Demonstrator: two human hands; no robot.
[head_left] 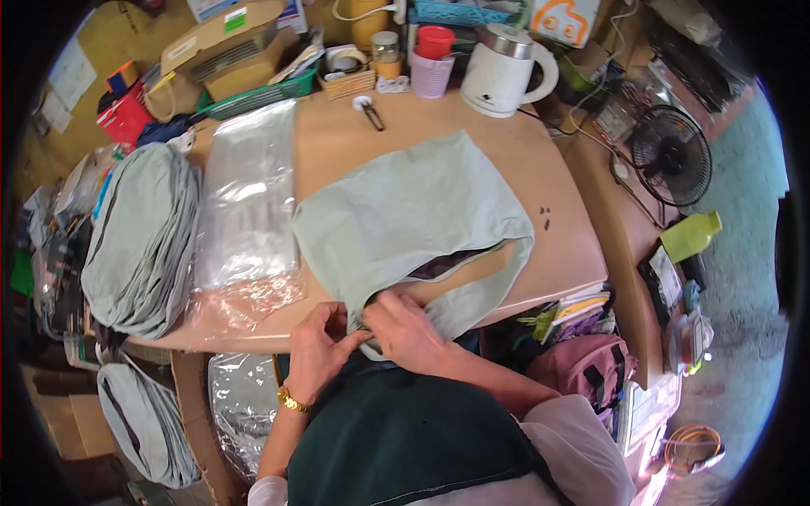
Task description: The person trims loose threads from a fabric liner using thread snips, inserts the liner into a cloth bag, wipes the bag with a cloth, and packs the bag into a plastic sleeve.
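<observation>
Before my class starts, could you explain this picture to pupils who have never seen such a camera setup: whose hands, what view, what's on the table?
There is no machine here: a person works with bare hands. The one picture comes from a camera on their head, looking forward and down. On the table lies a pale green cloth bag. The left hand pinches its near left corner; the right hand touches it there, some fingertips hidden. Further left lie clear plastic sleeves and a stack of similar cloth. A white kettle stands at the back.
</observation>
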